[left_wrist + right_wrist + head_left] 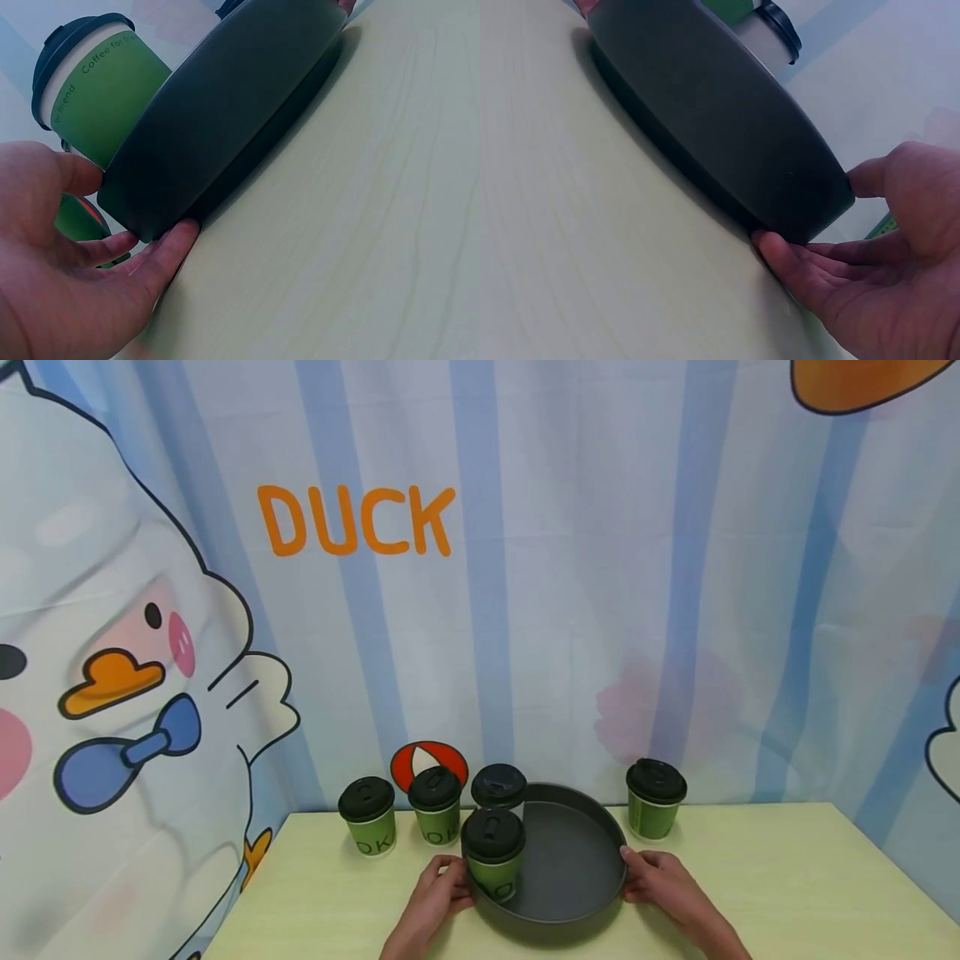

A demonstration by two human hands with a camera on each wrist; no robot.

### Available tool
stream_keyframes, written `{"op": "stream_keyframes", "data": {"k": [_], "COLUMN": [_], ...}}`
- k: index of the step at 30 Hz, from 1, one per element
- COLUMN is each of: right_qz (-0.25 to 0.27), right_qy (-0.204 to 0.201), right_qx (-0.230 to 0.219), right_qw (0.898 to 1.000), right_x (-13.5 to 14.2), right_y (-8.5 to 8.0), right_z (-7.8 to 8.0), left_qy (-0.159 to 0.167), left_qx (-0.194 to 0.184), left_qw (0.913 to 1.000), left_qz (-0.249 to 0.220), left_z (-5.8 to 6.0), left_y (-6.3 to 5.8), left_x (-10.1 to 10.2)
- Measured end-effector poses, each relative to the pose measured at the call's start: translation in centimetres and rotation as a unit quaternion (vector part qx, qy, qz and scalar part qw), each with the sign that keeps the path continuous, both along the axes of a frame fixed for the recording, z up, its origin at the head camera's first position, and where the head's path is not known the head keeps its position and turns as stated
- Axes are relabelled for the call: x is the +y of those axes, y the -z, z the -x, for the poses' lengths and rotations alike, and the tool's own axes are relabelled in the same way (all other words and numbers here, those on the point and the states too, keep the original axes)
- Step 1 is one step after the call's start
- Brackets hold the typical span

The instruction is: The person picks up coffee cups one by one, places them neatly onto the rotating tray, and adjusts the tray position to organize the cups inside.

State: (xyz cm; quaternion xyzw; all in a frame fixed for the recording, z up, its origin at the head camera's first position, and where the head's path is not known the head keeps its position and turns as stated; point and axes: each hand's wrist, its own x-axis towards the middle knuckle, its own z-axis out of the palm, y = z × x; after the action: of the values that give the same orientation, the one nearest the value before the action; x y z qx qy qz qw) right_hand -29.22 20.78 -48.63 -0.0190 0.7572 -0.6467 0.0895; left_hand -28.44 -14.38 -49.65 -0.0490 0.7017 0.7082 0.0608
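A round dark grey pan (566,860) is held level between both hands, close over the table, with shadow under its base. The left hand (437,893) grips its left side, thumb (79,174) against the wall and fingers reaching under the bottom. On the opposite side the right hand (667,889) holds it the same way, thumb (868,178) near the rim. A green paper coffee cup (493,872) with a black lid stands inside the pan at the left. Behind it another black-lidded cup (498,785) overlaps the pan's rim, its lower part hidden.
Two more green lidded cups, a far-left cup (367,818) and its neighbour (435,810), stand on the pale table (780,868) left of the pan. Another lidded cup (655,802) stands behind the right hand. A printed duck curtain (570,568) hangs at the back edge.
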Motion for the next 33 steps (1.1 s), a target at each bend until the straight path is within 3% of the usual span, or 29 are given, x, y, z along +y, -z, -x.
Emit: {"op": "stream_keyframes", "data": {"k": [5,9,14,21,30,33], "right_qz": [0.024,0.035,0.032,0.032,0.051,0.041], "right_qy": [-0.081,-0.113,-0.117,-0.070,-0.131,-0.133], "right_qx": [-0.009,-0.024,-0.030,-0.007,-0.026,-0.032], "right_qw": [0.996,0.993,0.992,0.997,0.990,0.990], "right_x": [1.0,1.4,1.6,1.1,1.6,1.7], "right_y": [-0.3,-0.4,-0.4,-0.2,-0.5,-0.6], "right_z": [-0.1,0.0,0.0,0.2,-0.1,0.0], "left_qy": [0.004,0.005,0.003,0.003,0.003,0.003], "left_qx": [0.004,0.006,-0.001,0.003,-0.001,-0.002], "left_qw": [1.0000,1.0000,1.0000,1.0000,1.0000,1.0000], "left_qz": [-0.003,-0.004,-0.006,-0.005,0.002,0.002], "left_z": [0.2,0.0,-0.1,0.0,0.0,0.1], "left_y": [0.1,0.1,-0.1,-0.1,0.0,0.2], "left_x": [-0.1,-0.2,-0.2,-0.1,-0.1,-0.2]}}
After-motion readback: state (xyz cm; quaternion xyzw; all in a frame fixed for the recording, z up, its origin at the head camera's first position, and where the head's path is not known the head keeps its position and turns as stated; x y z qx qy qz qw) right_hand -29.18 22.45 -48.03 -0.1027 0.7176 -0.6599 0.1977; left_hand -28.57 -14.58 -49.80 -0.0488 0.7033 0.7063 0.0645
